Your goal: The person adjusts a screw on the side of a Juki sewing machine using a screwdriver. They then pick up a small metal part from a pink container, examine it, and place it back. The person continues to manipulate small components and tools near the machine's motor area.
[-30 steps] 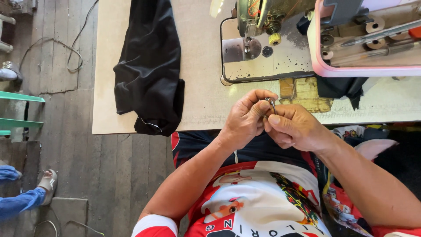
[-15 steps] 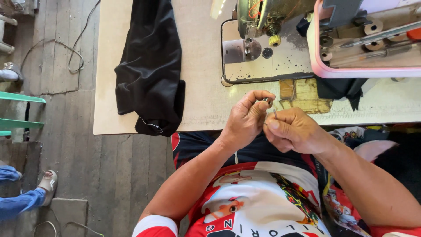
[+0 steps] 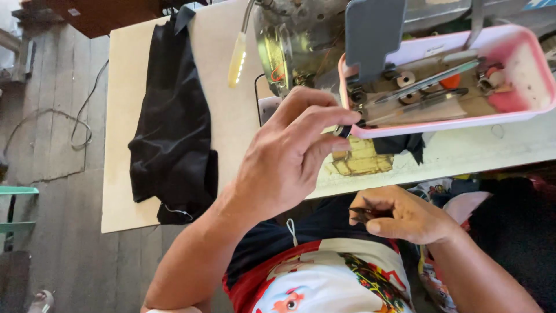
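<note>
My left hand (image 3: pixel 289 156) is raised over the white table (image 3: pixel 231 133), its index finger and thumb pinching at the left rim of a pink tray (image 3: pixel 440 123). A small dark bit sits between the fingertips; whether it is gripped is unclear. The tray holds bobbins, metal tools and a grey plate (image 3: pixel 373 35). My right hand (image 3: pixel 405 217) rests low by my lap, fingers closed on a small dark object (image 3: pixel 358 214). A scrap of black cloth (image 3: pixel 399 144) pokes out from under the tray.
A black garment (image 3: pixel 174 127) lies spread on the table's left part. A sewing machine (image 3: pixel 289 40) with a lit strip lamp (image 3: pixel 237 58) stands behind my left hand. A cable (image 3: pixel 81 116) trails over the wooden floor; a green stool (image 3: pixel 17 191) stands at the left.
My hands, joined together over my lap before, have parted. The left one has risen to the pink tray's rim; the right one stayed low. The view has closed in on the table.
</note>
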